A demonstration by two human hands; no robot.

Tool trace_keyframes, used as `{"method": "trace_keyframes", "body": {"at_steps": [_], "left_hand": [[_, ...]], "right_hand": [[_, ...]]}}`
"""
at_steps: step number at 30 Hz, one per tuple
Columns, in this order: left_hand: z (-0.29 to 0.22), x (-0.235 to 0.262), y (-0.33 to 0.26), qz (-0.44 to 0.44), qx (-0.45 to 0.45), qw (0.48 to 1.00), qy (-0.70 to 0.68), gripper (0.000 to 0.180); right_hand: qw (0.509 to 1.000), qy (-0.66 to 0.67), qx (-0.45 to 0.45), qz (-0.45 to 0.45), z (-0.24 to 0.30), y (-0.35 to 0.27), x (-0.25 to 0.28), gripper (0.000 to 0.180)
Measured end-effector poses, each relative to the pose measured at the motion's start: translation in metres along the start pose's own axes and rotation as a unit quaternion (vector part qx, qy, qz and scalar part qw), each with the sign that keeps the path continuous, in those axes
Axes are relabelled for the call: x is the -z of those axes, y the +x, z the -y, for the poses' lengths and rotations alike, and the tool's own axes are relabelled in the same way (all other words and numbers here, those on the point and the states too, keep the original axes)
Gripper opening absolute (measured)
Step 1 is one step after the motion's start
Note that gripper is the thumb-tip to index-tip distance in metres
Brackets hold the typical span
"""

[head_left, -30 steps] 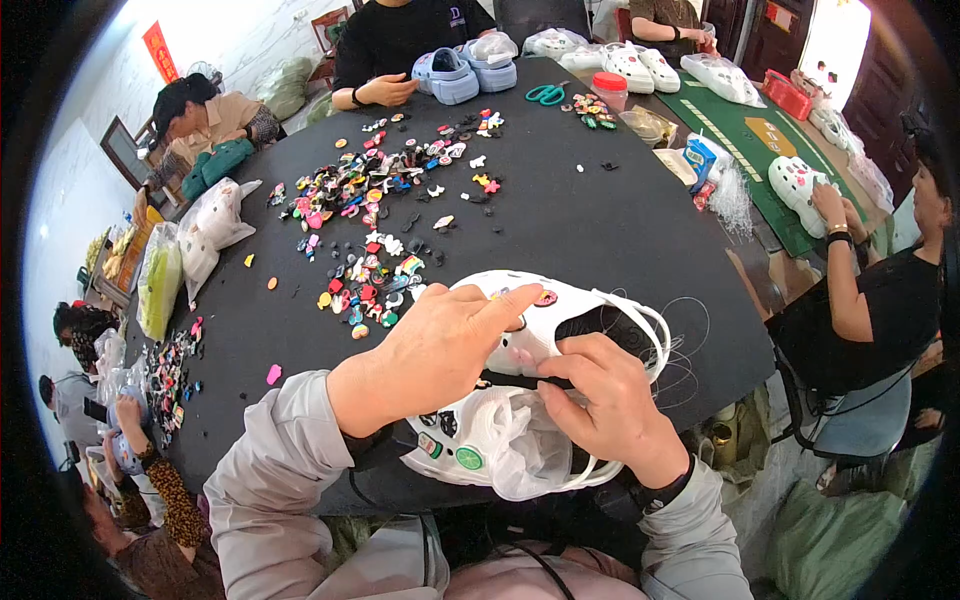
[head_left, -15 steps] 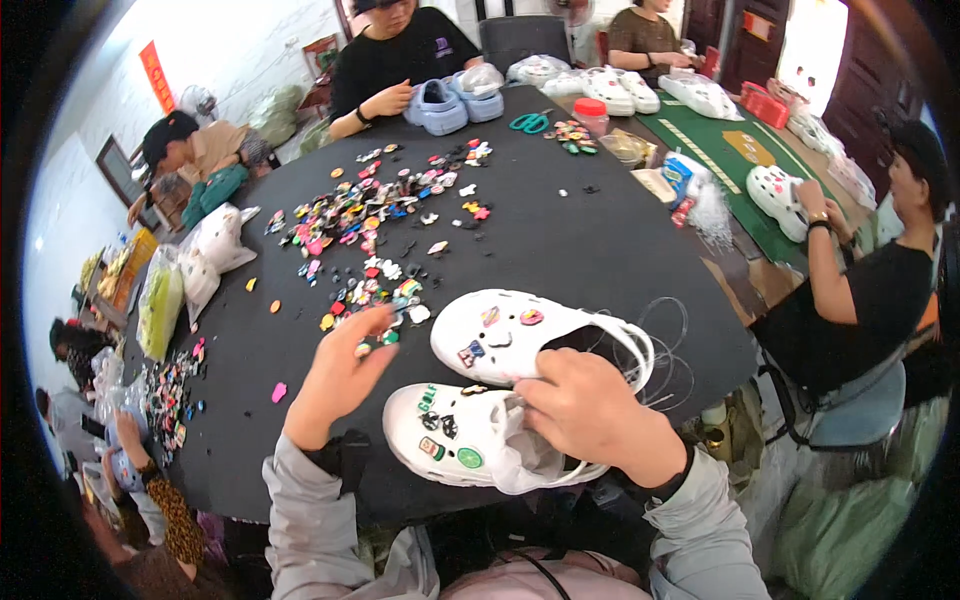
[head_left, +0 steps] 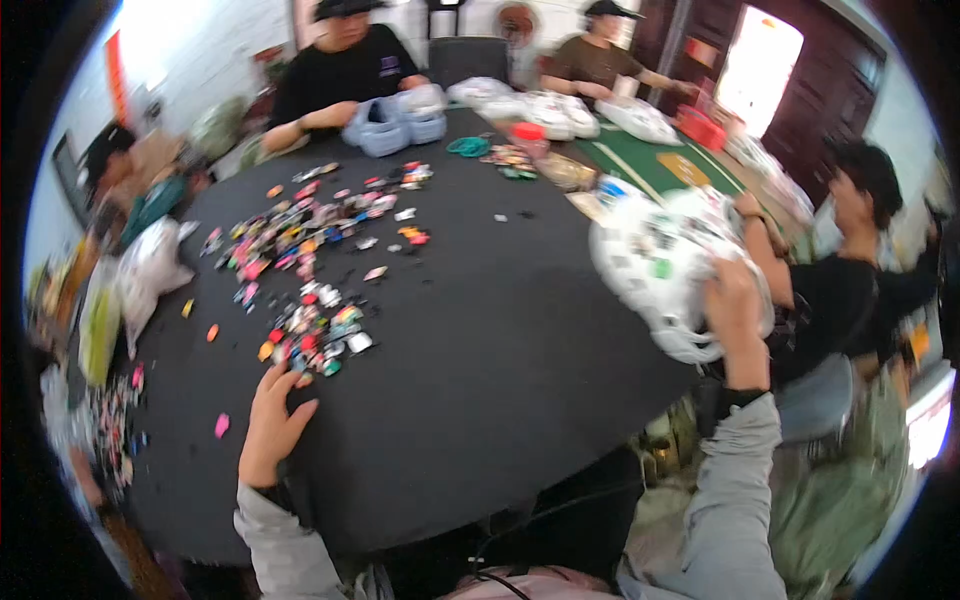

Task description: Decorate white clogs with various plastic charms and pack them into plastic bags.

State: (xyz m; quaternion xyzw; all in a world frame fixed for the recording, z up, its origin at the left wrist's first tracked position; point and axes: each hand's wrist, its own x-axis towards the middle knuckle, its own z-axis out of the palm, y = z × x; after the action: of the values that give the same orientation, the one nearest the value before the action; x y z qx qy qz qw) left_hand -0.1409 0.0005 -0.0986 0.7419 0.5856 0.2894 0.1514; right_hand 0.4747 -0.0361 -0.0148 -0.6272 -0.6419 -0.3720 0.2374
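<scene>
Right hand [head_left: 735, 305] clamped on white clogs [head_left: 665, 265] — perforated, coloured charms, blurred; left hand [head_left: 272, 425] flat, fingers apart, on black table [head_left: 500, 330].

Open black worktop [head_left: 500, 360] from near edge to centre, bare between left hand [head_left: 272, 428] and right hand [head_left: 733, 322]. Blocked left of centre by band of small coloured charms [head_left: 305, 270], nearest pieces just beyond left fingers [head_left: 272, 378]; a few strays further right. Right edge taken by white clogs [head_left: 665, 265] held up off the surface, person in black [head_left: 840, 290] seated close behind; far rim lined with pale blue clogs [head_left: 395, 120] and more white ones.
</scene>
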Motion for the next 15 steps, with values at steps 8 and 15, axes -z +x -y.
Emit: {"method": "trace_keyframes", "body": {"at_steps": [8, 15], "left_hand": [[-0.003, -0.005, -0.002, 0.049, -0.038, 0.995, 0.079, 0.052], [-0.022, 0.007, -0.013, 0.073, -0.001, 0.992, 0.104, 0.048]], "right_hand": [[0.961, -0.088, -0.168, 0.199, -0.143, -0.068, -0.062, 0.026], [0.927, 0.214, -0.213, 0.221, -0.146, -0.096, -0.184, 0.038]]}}
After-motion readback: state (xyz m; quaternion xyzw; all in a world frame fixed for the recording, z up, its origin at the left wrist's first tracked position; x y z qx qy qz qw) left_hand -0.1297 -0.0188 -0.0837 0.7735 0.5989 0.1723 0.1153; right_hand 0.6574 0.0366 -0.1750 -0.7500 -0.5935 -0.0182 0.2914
